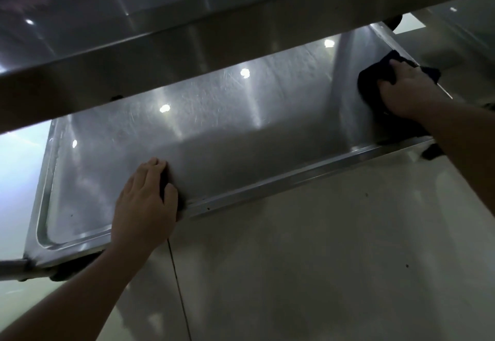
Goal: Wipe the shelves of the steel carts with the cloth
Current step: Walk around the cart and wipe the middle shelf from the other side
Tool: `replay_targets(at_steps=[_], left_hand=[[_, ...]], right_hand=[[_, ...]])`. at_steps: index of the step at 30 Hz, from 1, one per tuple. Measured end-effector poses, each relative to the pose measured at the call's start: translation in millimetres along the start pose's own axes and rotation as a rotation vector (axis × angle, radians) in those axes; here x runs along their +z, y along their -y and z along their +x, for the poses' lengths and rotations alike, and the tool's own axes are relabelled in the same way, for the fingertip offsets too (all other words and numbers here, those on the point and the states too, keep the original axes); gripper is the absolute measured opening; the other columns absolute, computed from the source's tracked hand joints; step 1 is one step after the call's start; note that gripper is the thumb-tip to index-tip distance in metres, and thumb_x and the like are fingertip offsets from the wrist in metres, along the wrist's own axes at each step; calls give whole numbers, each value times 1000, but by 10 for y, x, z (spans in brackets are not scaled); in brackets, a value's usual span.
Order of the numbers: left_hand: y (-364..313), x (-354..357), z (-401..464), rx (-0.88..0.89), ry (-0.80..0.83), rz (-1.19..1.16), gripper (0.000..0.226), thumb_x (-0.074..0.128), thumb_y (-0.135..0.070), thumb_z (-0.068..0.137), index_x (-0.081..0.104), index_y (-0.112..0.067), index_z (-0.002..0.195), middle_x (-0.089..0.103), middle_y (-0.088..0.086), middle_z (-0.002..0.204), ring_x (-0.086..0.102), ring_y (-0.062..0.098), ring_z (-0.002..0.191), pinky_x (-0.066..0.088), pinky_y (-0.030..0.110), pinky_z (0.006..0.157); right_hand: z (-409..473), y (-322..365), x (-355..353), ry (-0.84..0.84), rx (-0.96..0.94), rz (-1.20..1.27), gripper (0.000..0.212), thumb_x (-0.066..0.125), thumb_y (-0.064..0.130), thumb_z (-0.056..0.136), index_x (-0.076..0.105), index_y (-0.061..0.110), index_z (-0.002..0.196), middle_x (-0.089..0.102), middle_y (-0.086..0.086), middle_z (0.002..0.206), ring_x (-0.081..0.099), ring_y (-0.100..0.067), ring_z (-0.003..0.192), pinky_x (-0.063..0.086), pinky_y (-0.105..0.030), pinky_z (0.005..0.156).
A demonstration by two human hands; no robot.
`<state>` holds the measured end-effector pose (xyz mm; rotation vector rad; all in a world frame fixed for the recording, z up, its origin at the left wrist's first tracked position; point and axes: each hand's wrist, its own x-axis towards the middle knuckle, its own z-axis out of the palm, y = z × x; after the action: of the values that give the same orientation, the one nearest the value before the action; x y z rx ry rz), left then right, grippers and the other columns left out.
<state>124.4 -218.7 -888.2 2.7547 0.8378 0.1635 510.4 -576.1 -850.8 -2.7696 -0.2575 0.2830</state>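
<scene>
The right hand (pixel 407 86) clamps the dark cloth (pixel 375 83) at the lower shelf's (pixel 241 126) far corner; the left hand (pixel 146 201), fingers straight, steadies the rim. Firm overlapping strokes leftward would serve best.

Cloth (pixel 375 78): black, plain, at the lower shelf's far right corner. Lower shelf (pixel 214 126): silver-grey steel, fine pale scratch marks, white light spots. Upper shelf (pixel 134 19): darker grey steel. Floor (pixel 321 260): glossy pale beige tile, thin dark seam.

upper shelf (pixel 187 19): hides lower shelf's (pixel 214 126) rear | cloth (pixel 375 83): partly under hand
</scene>
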Motion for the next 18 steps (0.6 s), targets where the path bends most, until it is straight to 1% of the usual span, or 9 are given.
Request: replay_targets(at_steps=[2, 5, 8, 11, 12, 13, 15, 16, 18], left_hand=[[29, 13, -3, -8, 5, 9, 49, 45, -29, 105, 43, -15, 152, 43, 8, 160, 39, 29, 147, 35, 52, 119], [30, 9, 3, -4, 0, 12, 55, 38, -37, 101, 44, -15, 151, 44, 9, 158, 41, 30, 145, 37, 52, 118], [13, 7, 1, -5, -1, 6, 59, 36, -39, 98, 46, -14, 150, 44, 10, 158, 41, 32, 145, 36, 53, 118], [-1, 4, -7, -8, 6, 10, 62, 36, -41, 97, 44, -14, 152, 43, 9, 160, 39, 31, 147, 35, 53, 119], [-3, 1, -4, -8, 10, 15, 63, 36, -41, 97, 44, -14, 152, 42, 9, 160, 38, 30, 147, 34, 53, 119], [-5, -1, 3, -6, 18, 20, 64, 35, -43, 96, 44, -14, 153, 42, 8, 161, 38, 30, 148, 34, 52, 120], [-4, -9, 24, -8, 33, 22, 66, 34, -45, 96, 42, -16, 154, 41, 7, 162, 36, 29, 149, 33, 51, 121], [-4, -11, 32, -10, 40, 24, 66, 34, -46, 96, 41, -17, 155, 40, 6, 162, 36, 28, 149, 33, 51, 122], [-10, -8, 36, -8, 46, 26, 66, 35, -46, 96, 41, -17, 155, 39, 6, 162, 35, 27, 149, 32, 51, 122]], right_hand=[[-185, -4, 31, -18, 20, -37, 64, 41, 42, 103, 30, 10, 158, 31, -21, 162, 28, -42, 148, 19, -48, 122], [-502, -170, -21, -23, 71, -157, 56, 42, 39, 105, 39, 6, 150, 41, -28, 154, 41, -47, 139, 30, -49, 115], [-685, -363, 11, -10, 48, -334, 49, 39, 38, 104, 48, 1, 135, 55, -35, 132, 56, -52, 118, 46, -53, 99], [-693, -390, 74, -40, 85, -301, 43, 38, 37, 101, 49, 2, 123, 60, -36, 112, 61, -49, 103, 50, -53, 90], [-679, -355, 71, -57, 60, -255, 40, 40, 33, 100, 49, 2, 124, 60, -35, 113, 60, -49, 102, 50, -54, 91], [-613, -341, 59, -57, 24, -201, 43, 42, 30, 99, 48, 2, 131, 58, -35, 121, 58, -50, 109, 48, -55, 96], [-373, -295, -34, -33, -8, -94, 65, 42, 39, 90, 42, 10, 149, 44, -34, 146, 45, -50, 133, 36, -53, 114], [-216, -293, -83, -32, -6, -65, 75, 38, 45, 84, 39, 17, 154, 37, -34, 152, 39, -51, 138, 31, -53, 118], [51, -288, -156, -25, 10, -48, 82, 34, 52, 78, 35, 28, 156, 31, -33, 155, 35, -55, 139, 28, -56, 120]])
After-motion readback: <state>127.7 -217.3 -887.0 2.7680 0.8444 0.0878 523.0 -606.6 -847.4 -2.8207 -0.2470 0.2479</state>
